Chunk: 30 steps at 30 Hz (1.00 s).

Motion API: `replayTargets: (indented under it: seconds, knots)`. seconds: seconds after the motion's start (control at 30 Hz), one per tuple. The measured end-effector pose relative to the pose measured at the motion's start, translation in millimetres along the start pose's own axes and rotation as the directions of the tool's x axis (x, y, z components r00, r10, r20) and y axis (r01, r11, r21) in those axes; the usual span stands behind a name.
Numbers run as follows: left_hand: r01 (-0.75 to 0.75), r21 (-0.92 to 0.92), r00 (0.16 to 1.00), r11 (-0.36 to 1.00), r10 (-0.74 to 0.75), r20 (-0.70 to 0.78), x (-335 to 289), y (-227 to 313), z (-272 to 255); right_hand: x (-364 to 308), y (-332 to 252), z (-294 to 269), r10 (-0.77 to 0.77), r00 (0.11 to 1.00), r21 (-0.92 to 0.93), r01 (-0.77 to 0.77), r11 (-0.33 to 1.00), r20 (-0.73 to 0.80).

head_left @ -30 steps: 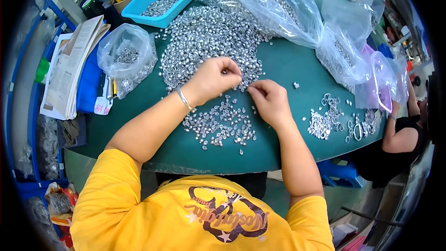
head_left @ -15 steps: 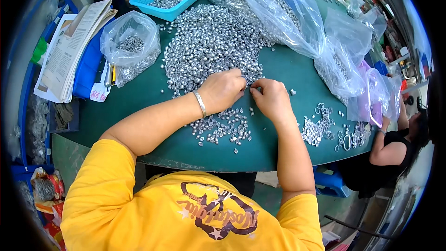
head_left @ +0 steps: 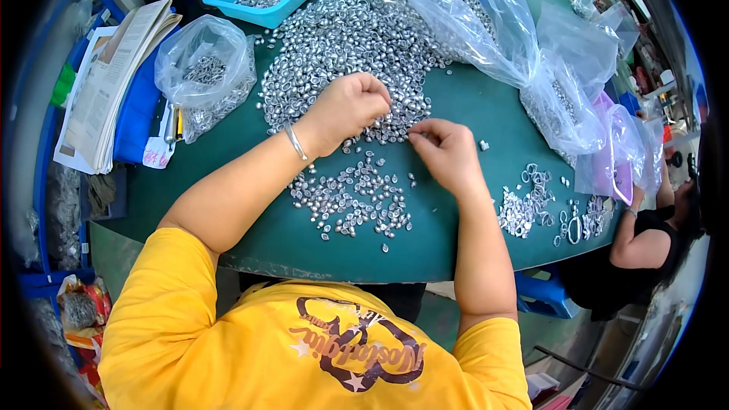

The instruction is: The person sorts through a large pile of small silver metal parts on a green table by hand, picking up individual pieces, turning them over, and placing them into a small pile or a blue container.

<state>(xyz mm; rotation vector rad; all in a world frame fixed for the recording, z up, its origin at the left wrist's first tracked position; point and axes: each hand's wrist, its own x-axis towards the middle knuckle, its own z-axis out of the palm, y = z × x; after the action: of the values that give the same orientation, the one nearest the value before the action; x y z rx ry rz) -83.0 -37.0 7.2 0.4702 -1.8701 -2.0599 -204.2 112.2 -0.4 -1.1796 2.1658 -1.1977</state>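
A large heap of small silver oval metal pieces (head_left: 334, 53) covers the middle of the green table. My left hand (head_left: 342, 112), with a silver bangle on its wrist, is over the heap's near edge. Its fingers are curled together; anything in them is hidden. At the heap's right edge, my right hand (head_left: 448, 153) has thumb and forefinger drawn together, and what they pinch is too small to make out. Closer to me lies a looser spread of similar pieces (head_left: 353, 201), below my left hand and apart from the heap.
A blue basket (head_left: 220, 1) of metal parts stands behind the heap. Left are a clear bag (head_left: 201, 80) of parts and stacked papers (head_left: 114, 83). Large plastic bags (head_left: 493, 38) lie at the right, beyond flat silver pieces (head_left: 516, 212). Another person (head_left: 638, 247) sits far right.
My left hand has moved up and left, away from my right hand and farther over the heap. My right hand stays near the heap's edge. The view has shifted slightly.
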Motion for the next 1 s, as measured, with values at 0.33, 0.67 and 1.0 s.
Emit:
replayTargets:
  seconds: [0.33,0.67,1.0]
  knots:
    - [-0.443,0.843,0.866,0.306,0.390,0.313,-8.4,-26.4,14.0,-3.5,-1.5,9.2,-0.228,0.973,-0.359,0.202,0.911,-0.032]
    - [0.224,-0.468,0.973,0.855,-0.223,0.057,-1.8,15.1,-3.7,-4.2,-3.2,0.7,0.013,1.000,0.201,-0.008,0.980,-0.021]
    - [-0.412,0.829,0.886,0.378,0.377,0.269,-9.1,-12.9,-1.5,0.2,7.7,-5.6,0.139,0.969,0.562,-0.234,0.794,0.206]
